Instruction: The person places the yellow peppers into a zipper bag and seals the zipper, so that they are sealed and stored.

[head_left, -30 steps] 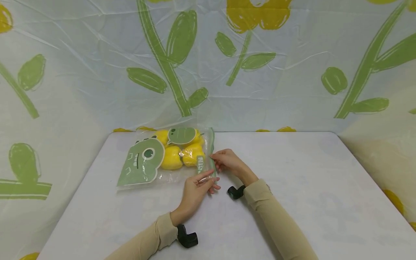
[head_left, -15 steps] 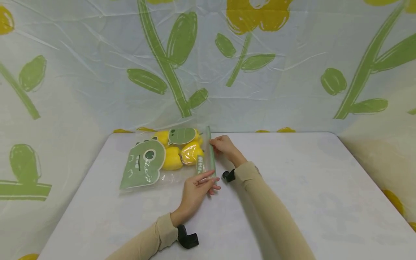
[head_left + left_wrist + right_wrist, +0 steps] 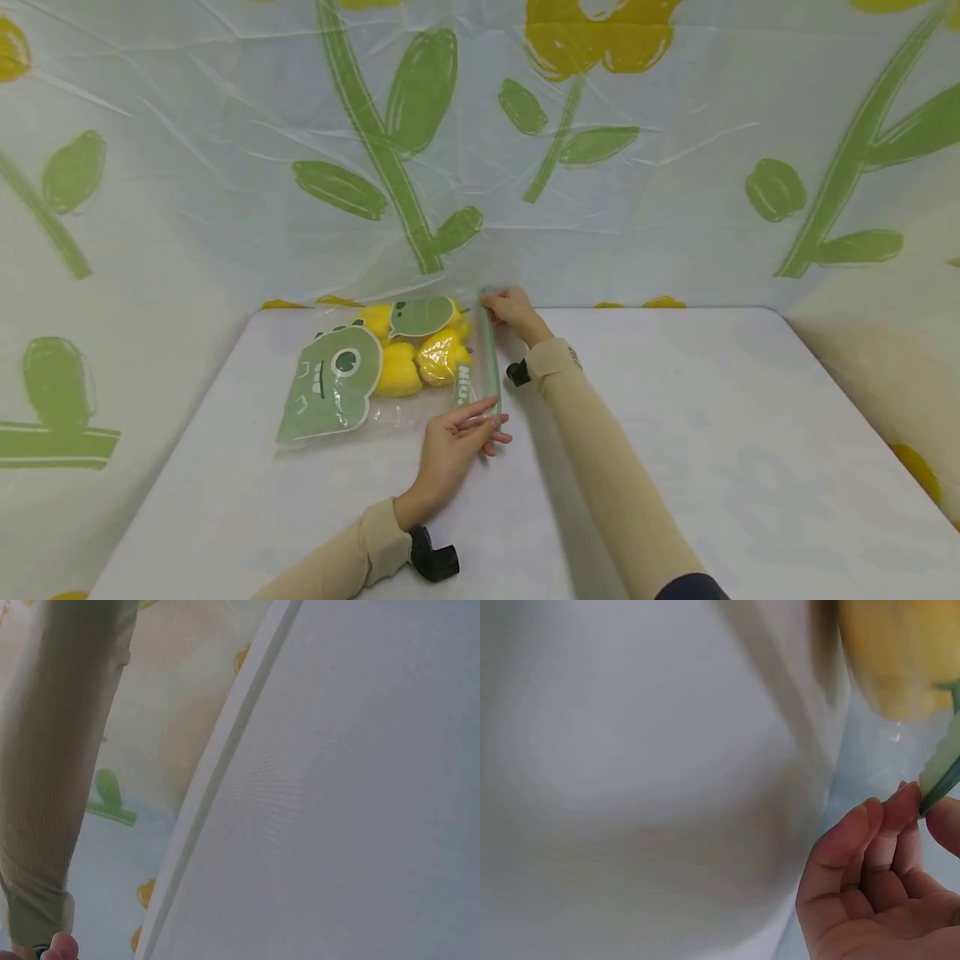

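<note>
A clear zip bag (image 3: 405, 408) with a green cartoon monster print lies on the left half of the table. Several yellow bell peppers (image 3: 397, 369) show through its plastic. Along its right side runs a green zip strip (image 3: 491, 354). My right hand (image 3: 516, 313) pinches the strip's far end between thumb and fingers; the right wrist view shows this pinch on the green edge (image 3: 939, 776), close to a yellow pepper (image 3: 900, 660). At the strip's near end, my left hand (image 3: 447, 450) holds the bag's corner between thumb and fingers. Only fingertips (image 3: 64, 946) of a hand show in the left wrist view.
The white table (image 3: 675, 450) ends at a back edge close behind the bag. A flower-printed curtain (image 3: 600, 225) hangs behind it and at both sides. Black wrist-worn devices (image 3: 435, 557) stick out near both cuffs.
My right hand has slid along the zip strip from its middle to its far end. The strip now lies straighter. My left hand has stayed at the near corner.
</note>
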{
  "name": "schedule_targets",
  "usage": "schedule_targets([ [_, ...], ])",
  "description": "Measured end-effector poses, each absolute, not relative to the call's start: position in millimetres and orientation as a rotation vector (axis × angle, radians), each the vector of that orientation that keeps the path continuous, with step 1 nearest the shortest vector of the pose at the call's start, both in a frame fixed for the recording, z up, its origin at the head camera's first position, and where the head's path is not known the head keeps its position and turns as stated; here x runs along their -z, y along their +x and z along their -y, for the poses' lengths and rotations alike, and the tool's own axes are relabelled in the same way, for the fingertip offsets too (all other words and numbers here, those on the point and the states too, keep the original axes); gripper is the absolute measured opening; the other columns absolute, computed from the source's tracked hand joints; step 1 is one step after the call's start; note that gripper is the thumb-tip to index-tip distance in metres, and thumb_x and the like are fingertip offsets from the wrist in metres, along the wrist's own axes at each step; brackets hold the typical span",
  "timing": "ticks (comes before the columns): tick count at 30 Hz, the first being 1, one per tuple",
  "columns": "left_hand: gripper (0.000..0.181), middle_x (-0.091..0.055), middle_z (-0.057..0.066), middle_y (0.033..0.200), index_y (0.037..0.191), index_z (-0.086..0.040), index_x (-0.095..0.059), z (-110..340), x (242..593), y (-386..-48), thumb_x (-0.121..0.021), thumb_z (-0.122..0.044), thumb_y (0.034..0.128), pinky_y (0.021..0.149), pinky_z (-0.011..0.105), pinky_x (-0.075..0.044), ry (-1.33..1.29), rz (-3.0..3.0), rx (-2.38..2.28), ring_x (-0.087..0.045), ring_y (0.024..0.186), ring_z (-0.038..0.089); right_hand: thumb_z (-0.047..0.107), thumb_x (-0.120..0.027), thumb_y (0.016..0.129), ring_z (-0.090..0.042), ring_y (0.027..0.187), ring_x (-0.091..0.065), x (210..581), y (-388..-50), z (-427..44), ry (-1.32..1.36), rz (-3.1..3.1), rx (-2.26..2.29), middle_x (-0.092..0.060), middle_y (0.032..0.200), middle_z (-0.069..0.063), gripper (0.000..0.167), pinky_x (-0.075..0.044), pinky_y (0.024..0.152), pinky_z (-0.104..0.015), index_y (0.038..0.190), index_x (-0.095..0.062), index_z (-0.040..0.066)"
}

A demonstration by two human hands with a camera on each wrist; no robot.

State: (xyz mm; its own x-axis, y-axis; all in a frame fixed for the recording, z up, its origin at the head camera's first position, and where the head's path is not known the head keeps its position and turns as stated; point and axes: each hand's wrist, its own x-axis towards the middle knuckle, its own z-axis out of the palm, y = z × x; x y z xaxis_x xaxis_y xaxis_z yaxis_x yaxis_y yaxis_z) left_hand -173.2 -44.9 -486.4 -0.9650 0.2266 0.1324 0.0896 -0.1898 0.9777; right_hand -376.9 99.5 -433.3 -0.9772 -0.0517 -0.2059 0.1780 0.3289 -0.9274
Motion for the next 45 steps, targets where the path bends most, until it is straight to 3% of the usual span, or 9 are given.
schedule_targets([
  [8,0.039,-0.07,0.025,0.104,0.128,0.006,-0.062,39,485,-168,-0.069,-0.003,0.0903,0.058,0.024,-0.054,0.363,-1.916,-2.326,-0.073,0.076,0.023,0.017,-0.06,0.097,-0.02,0.07,-0.052,423,-383,-105,0.092,-2.474,1.685,-0.053,0.078,-0.008,0.021,-0.051,0.073,-0.039,0.081,-0.055,0.004],
  [15,0.038,-0.07,0.026,0.104,0.128,0.003,-0.064,32,484,-169,-0.069,-0.004,0.0909,0.058,0.025,-0.054,0.403,-1.914,-2.318,-0.073,0.075,0.021,0.018,-0.061,0.096,-0.017,0.066,-0.051,424,-374,-116,0.114,-2.524,1.716,-0.053,0.074,-0.006,0.022,-0.051,0.07,-0.038,0.085,-0.061,0.0],
  [21,0.038,-0.07,0.025,0.104,0.128,0.003,-0.063,31,484,-170,-0.068,-0.003,0.0911,0.057,0.024,-0.054,0.404,-1.911,-2.311,-0.073,0.074,0.019,0.013,-0.065,0.091,-0.015,0.066,-0.053,432,-354,-130,0.068,-2.454,1.634,-0.056,0.073,-0.001,0.015,-0.047,0.063,-0.029,0.087,-0.066,0.0],
  [25,0.039,-0.069,0.027,0.106,0.13,0.005,-0.061,34,486,-172,-0.066,0.0,0.0917,0.058,0.024,-0.054,0.381,-1.907,-2.295,-0.073,0.075,0.018,0.018,-0.066,0.091,-0.015,0.069,-0.055,438,-335,-135,0.036,-2.395,1.588,-0.06,0.079,-0.001,0.019,-0.048,0.063,-0.027,0.094,-0.07,0.0],
  [32,0.039,-0.068,0.03,0.106,0.131,0.009,-0.058,41,486,-176,-0.064,0.005,0.0918,0.057,0.025,-0.053,0.372,-1.947,-2.271,-0.073,0.077,0.032,0.015,-0.065,0.091,-0.017,0.066,-0.052,440,-288,-134,-0.055,-2.279,1.656,-0.061,0.072,-0.005,0.02,-0.043,0.061,-0.028,0.096,-0.072,-0.003],
  [35,0.038,-0.069,0.028,0.104,0.129,0.007,-0.06,43,487,-176,-0.065,0.003,0.0916,0.056,0.024,-0.053,0.387,-1.955,-2.281,-0.073,0.075,0.03,0.014,-0.063,0.093,-0.017,0.066,-0.052,443,-275,-134,-0.083,-2.228,1.704,-0.06,0.071,-0.006,0.02,-0.043,0.063,-0.028,0.096,-0.072,-0.003],
  [41,0.037,-0.07,0.026,0.101,0.128,0.005,-0.062,44,487,-174,-0.067,-0.002,0.0916,0.056,0.024,-0.053,0.444,-1.951,-2.306,-0.073,0.073,0.02,0.014,-0.063,0.094,-0.015,0.07,-0.057,449,-268,-136,-0.103,-2.148,1.803,-0.062,0.074,-0.003,0.022,-0.046,0.067,-0.026,0.1,-0.07,-0.007],
  [45,0.037,-0.071,0.025,0.1,0.128,0.006,-0.062,45,486,-174,-0.067,-0.003,0.0919,0.055,0.023,-0.052,0.449,-1.961,-2.293,-0.073,0.071,0.021,0.011,-0.063,0.094,-0.015,0.07,-0.058,449,-270,-136,-0.114,-2.087,1.835,-0.063,0.075,-0.003,0.022,-0.048,0.067,-0.025,0.102,-0.068,-0.009],
])
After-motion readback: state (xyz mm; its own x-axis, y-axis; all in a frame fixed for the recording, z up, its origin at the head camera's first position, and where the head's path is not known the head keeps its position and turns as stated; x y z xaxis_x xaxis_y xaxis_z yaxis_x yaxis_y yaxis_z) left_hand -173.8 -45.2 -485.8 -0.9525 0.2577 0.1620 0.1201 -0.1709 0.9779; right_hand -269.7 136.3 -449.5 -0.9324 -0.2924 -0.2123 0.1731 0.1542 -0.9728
